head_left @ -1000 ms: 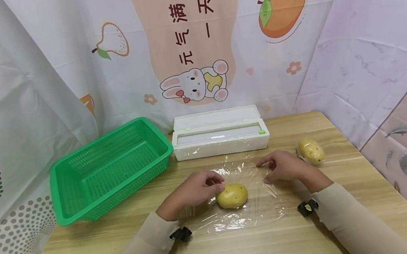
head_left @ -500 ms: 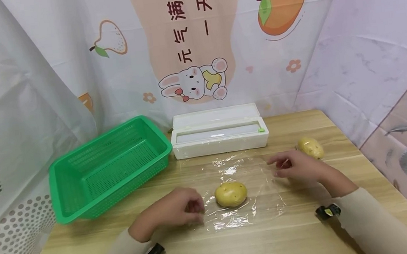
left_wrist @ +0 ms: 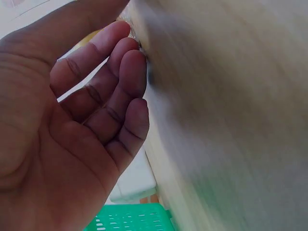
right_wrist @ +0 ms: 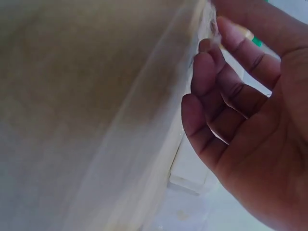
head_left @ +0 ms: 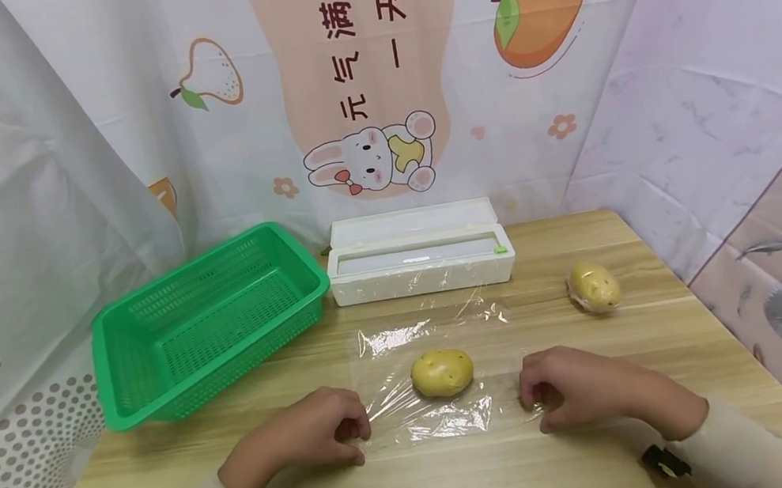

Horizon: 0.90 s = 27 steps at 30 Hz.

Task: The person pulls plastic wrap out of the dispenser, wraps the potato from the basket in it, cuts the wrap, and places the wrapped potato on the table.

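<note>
A potato sits on a sheet of clear cling film spread over the wooden table. Beside the film's left edge is my left hand, its fingers loosely bent and its thumb apart; the left wrist view shows nothing in that palm. At the film's right edge, my right hand has bent fingers close to or touching the film, with a gap to the thumb. Crinkled film shows by its fingertips in the right wrist view. Neither hand touches the potato.
Behind the film stands a white cling film box with its lid up and a green slider at right. A green basket is at left. A second potato, wrapped in film, lies at right. Printed cloth hangs behind.
My left hand has left the potato and moved left and toward me. My right hand has come nearer along the film's right side. The potato has stayed in place.
</note>
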{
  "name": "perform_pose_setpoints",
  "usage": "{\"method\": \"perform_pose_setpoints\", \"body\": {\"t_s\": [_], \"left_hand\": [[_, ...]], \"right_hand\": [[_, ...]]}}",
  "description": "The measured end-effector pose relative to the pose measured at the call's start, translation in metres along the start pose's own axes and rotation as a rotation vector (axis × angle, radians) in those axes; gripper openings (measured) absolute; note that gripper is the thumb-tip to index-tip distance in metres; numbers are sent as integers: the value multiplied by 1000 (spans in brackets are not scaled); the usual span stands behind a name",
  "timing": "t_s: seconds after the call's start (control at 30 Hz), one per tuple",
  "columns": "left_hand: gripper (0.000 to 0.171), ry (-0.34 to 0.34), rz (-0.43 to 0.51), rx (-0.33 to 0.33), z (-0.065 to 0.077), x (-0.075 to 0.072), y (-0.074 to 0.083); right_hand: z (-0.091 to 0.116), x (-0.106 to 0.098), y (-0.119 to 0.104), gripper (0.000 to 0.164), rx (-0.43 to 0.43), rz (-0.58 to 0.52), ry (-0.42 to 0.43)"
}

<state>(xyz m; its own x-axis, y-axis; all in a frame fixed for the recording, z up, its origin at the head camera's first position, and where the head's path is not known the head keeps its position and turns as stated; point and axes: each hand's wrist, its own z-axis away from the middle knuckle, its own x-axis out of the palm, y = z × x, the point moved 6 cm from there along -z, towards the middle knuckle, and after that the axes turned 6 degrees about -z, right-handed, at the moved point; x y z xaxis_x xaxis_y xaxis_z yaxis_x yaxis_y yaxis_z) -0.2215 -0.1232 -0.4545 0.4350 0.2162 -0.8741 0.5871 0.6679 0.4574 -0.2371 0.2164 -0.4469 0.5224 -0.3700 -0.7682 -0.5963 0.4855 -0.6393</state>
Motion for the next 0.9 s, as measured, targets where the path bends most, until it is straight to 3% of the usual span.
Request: {"method": "perform_pose_setpoints", "body": {"t_s": [0.33,0.67,0.9], "left_hand": [[13,69,-86,73,4,-1,5],[14,201,-85,88,11,-25,10],[11,247,-50,79,14,-38,4]], "right_hand": [[2,2,-7,30,-107,19,31],[6,-15,-14,33,-136,42,107],[6,-27,-9,28,-162,16,145]]}}
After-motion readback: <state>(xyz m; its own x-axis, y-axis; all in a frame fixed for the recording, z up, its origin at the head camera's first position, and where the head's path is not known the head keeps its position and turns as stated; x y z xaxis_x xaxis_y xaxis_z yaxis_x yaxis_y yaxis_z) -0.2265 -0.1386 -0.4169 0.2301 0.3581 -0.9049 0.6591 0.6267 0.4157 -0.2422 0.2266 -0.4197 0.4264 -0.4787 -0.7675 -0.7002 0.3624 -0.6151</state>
